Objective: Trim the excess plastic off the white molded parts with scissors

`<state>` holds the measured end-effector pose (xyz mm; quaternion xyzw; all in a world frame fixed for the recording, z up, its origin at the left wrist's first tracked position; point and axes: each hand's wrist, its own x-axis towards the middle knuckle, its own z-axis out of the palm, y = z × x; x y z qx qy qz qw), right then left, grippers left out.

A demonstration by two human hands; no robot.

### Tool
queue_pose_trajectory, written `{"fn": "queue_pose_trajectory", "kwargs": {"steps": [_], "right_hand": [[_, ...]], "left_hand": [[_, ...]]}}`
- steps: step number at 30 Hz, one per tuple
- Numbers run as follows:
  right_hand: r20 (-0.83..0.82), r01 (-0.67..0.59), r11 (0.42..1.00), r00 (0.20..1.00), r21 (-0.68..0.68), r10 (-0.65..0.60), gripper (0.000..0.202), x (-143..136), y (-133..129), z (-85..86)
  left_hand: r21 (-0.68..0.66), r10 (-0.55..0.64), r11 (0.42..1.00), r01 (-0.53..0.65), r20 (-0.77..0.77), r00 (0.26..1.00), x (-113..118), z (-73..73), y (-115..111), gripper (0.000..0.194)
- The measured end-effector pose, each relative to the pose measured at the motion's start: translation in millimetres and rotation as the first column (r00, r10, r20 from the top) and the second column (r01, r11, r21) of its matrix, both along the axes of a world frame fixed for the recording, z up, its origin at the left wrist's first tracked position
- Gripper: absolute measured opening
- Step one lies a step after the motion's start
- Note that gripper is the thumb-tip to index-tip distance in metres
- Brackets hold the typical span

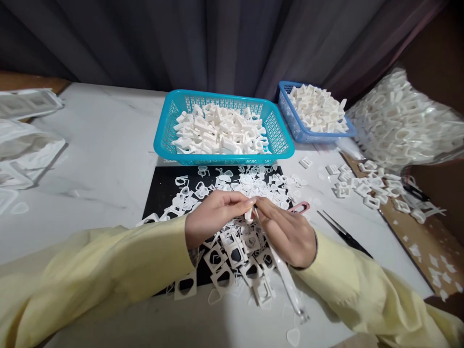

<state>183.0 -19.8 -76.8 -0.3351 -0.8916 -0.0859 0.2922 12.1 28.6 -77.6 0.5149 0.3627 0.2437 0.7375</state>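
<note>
My left hand [222, 209] is closed, thumb and fingers pinching a small white piece [248, 216]. Its fingertips meet those of my right hand [288, 234], whose fingers are bent round the piece's other side. From the right fingertips a long white strip [286, 280] runs down under the palm toward the table edge, its lower end glossy. Behind the right hand a pink handle-like loop [300, 208] pokes out; the rest of it is hidden. Beneath both hands, flat white cut-out frames [223, 275] and thin loops lie heaped on a black mat [159, 186].
A turquoise basket [224, 158] of white pieces stands behind the mat. Right of it are a blue basket [300, 133] and a clear bag [406, 116], both full of white pieces. Dark tweezers [344, 234] lie at right, near scattered white parts [373, 186]. White bags [29, 154] lie at left.
</note>
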Motion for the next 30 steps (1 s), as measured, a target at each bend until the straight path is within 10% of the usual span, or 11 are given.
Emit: {"fn": "queue_pose_trajectory", "kwargs": {"steps": [13, 19, 30], "right_hand": [[-0.085, 0.403, 0.906, 0.906, -0.129, -0.415, 0.02, 67, 10, 40.2], [0.241, 0.187, 0.97, 0.959, -0.152, -0.148, 0.039, 100, 3, 12.0], [0.241, -0.035, 0.973, 0.966, -0.229, 0.091, 0.038, 103, -5, -17.6]], "left_hand": [[0.077, -0.033, 0.997, 0.032, 0.016, 0.999, -5, -0.8, 0, 0.026], [0.091, -0.044, 0.995, 0.04, 0.038, 0.998, -4, 2.0, 1, 0.027], [0.155, -0.078, 0.985, 0.074, 0.018, 0.997, -5, 3.1, 3, 0.028]]}}
